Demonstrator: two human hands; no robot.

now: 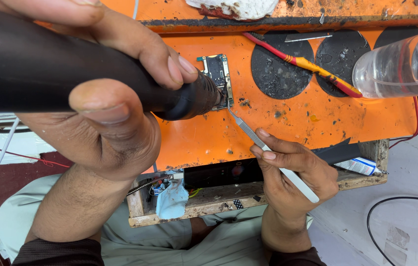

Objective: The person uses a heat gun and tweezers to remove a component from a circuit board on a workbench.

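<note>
The hot-air gun (95,69), gripped in the left hand (100,98), is best kept steady over the board (217,74) while tweezers (268,150), pinched by the right hand (292,177), lift gently from five o'clock.

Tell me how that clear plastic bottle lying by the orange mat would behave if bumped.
The clear bottle lies on its side with a round body, so it would probably roll at a light push. It looks thin-walled with only some liquid showing, so likely light, with liquid sloshing. It overhangs the red-and-yellow probe and lies well away from the right hand holding the tweezers.
</note>
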